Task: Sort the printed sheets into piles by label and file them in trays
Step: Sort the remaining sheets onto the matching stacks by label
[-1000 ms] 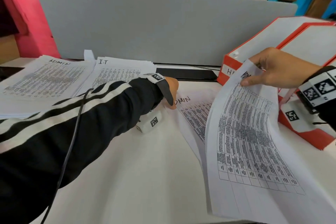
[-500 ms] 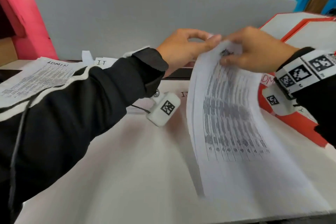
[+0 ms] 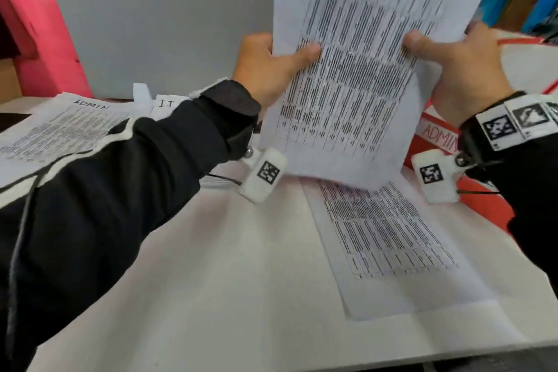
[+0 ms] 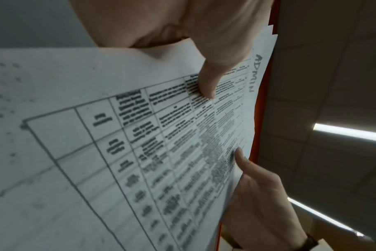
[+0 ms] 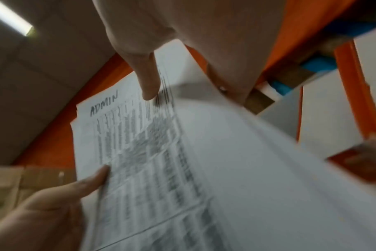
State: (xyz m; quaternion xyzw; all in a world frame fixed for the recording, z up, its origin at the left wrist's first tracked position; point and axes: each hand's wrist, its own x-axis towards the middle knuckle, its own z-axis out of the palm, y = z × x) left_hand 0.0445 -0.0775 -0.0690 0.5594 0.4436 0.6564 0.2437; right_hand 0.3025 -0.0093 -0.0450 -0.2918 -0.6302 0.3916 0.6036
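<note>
ADMIN sheets (image 3: pixel 359 48) are standing upright in the air above and just left of the red ADMIN tray (image 3: pixel 437 136), long axis vertical. We are pinching both side edges, left hand (image 3: pixel 268 69) and right hand (image 3: pixel 453 69) each clamping thumb over paper. We are judging the right hand nearer the tray.

The head camera looks forward and down from above the white desk (image 3: pixel 211 266), at the stack of printed sheets (image 3: pixel 356 63) held up close in front of it. The left wrist camera sits very near the stack of printed sheets (image 4: pixel 140 135), below its left edge, and looks up along it to the ceiling. The right wrist camera sits below the right edge and looks up too. All three views share the stack and both thumbs on it
</note>
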